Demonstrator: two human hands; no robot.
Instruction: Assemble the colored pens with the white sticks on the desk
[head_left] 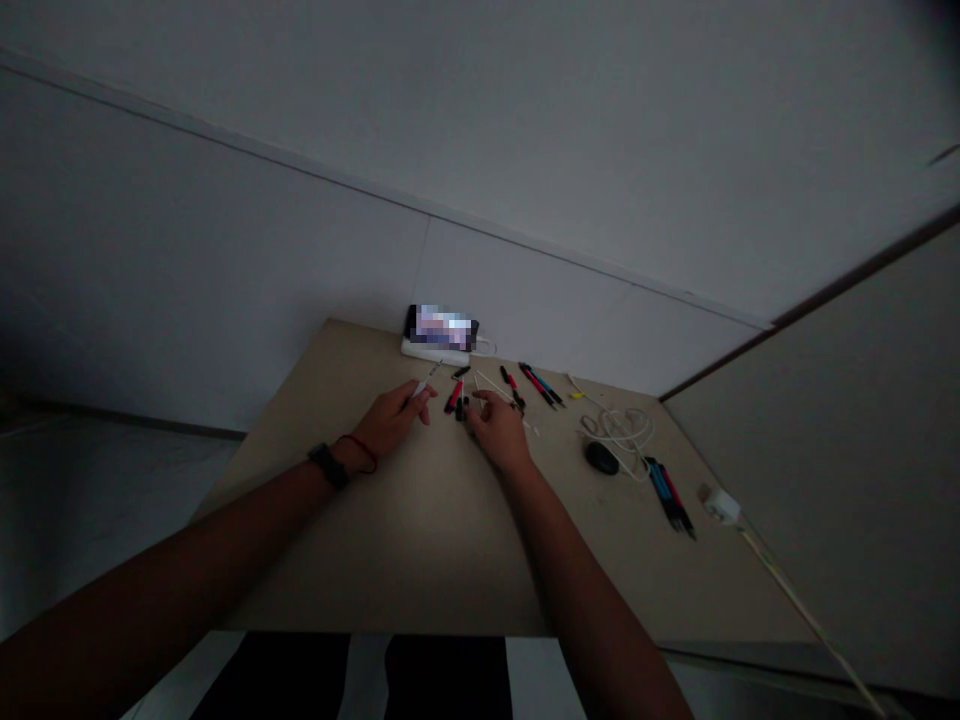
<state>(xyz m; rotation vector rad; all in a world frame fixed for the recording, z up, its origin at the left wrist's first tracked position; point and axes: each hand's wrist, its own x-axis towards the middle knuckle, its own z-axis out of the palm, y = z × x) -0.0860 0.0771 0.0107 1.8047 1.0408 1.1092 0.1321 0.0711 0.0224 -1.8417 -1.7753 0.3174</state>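
A beige board (pixel 420 520) is seen from above, with its far corner set against a white wall (pixel 225 300). At the far edge, a phone (pixel 441 328) with a blurred screen is laid on a white power bank (pixel 433 351). Toward the right side of the board, a coil of white cable (pixel 619 430), a black computer mouse (pixel 601 458) and a bunch of blue and red pens (pixel 670 495) are placed, and a white plug (pixel 721 505) is seen near the right edge. Closer to the middle, a group of red and black pens (pixel 536 385) is lying, slanted from upper left to lower right.

Between the two hands, a red and black marker (pixel 454 396) and a small black piece (pixel 460 408) are found. The left hand (pixel 390 420) is closed around a slim white pen (pixel 424 380), whose long axis is pointed forward and to the right, toward the phone. The right hand (pixel 499 432) is kept half open, and its fingers (pixel 478 405) are placed nearer to the small black piece than the left hand is; whether that piece is gripped cannot be told
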